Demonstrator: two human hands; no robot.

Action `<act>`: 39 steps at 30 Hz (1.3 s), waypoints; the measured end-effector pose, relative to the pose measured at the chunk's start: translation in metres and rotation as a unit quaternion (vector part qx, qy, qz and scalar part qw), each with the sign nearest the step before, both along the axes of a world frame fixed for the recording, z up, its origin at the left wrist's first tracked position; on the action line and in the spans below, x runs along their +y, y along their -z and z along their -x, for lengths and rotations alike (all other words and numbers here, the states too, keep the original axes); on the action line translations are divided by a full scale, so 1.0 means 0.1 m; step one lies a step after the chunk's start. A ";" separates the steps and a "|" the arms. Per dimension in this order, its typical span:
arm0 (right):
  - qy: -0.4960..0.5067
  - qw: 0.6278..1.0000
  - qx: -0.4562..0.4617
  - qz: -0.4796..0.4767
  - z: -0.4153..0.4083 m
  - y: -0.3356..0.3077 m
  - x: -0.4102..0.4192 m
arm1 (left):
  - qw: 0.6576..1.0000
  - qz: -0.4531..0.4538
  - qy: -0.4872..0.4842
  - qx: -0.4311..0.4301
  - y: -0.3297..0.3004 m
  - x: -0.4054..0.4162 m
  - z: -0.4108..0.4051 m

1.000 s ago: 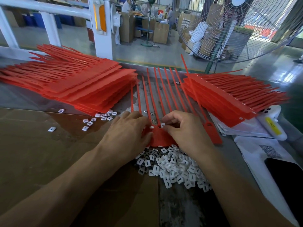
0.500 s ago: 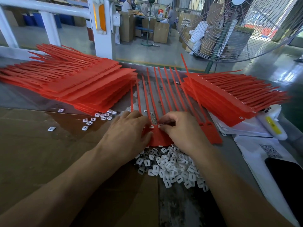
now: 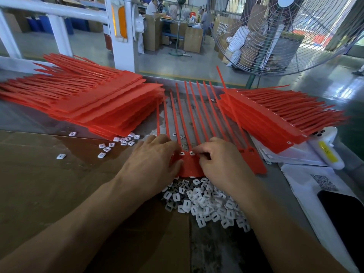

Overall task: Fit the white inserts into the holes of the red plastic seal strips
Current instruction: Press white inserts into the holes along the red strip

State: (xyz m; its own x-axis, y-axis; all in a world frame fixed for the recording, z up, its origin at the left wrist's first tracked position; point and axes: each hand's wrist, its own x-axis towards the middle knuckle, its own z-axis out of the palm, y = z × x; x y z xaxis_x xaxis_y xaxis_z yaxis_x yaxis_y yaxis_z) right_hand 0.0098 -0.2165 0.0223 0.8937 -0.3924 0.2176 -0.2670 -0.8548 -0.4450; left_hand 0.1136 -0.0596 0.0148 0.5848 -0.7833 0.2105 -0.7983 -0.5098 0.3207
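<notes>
Two hands meet over one fan of strips (image 3: pixel 189 164) lying flat at the middle of the bench, and the whole next move turns on how that fan lies: its flat tag ends point near, toward you, and its thin tails run away to the far edge, so the row of holes crosses left to right just beyond your knuckles. On the far left sits a tall stack (image 3: pixel 102 103) of strips, with a few loose inserts (image 3: pixel 116 143) scattered near it. Your left hand (image 3: pixel 151 166) lies fingers down on the left part of the fan, pressing it flat; whether it pinches anything I cannot tell. Between the hands two seated inserts (image 3: pixel 187 153) show white in the holes. Your right hand (image 3: pixel 220 164) is curled, fingertips pinched at the hole line, likely on an insert, though the piece itself is hidden. Near you, under both wrists, lies the pile (image 3: pixel 206 203) of inserts, closer to your right hand. To the right rests a second stack (image 3: pixel 275 115).
</notes>
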 end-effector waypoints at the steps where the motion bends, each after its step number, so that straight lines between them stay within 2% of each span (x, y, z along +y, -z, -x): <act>1: -0.003 1.000 0.008 0.016 0.00 -0.01 0.01 | 1.000 0.000 0.000 0.001 0.00 0.00 0.00; 7: -0.018 0.991 0.054 0.119 0.02 -0.04 0.15 | 1.000 0.002 0.003 0.000 0.00 -0.01 0.00; 16: -0.062 0.977 0.114 0.172 -0.01 -0.18 0.07 | 1.000 0.004 0.008 -0.001 -0.01 0.01 0.00; 19: -0.087 0.978 0.123 0.144 0.05 -0.12 -0.04 | 1.000 0.006 0.007 0.001 -0.01 0.02 0.00; 25: -0.091 0.995 0.043 0.006 0.19 -0.04 -0.15 | 1.000 0.003 0.003 0.008 -0.01 0.00 -0.01; 30: -0.150 0.983 0.064 -0.082 0.29 -0.11 -0.17 | 1.000 0.008 0.004 0.013 0.00 0.01 -0.01; 39: -0.212 0.970 0.103 -0.056 0.29 -0.14 -0.16 | 1.000 0.016 0.009 0.006 0.01 0.02 -0.02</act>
State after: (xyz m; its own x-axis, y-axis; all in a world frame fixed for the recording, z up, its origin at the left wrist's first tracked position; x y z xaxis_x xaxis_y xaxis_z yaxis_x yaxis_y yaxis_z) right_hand -0.0191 -0.2320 0.0365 0.9999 0.0092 -0.0063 0.0046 -0.8562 -0.5166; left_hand 0.1157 -0.0577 0.0142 0.5727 -0.7870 0.2295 -0.8037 -0.4837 0.3467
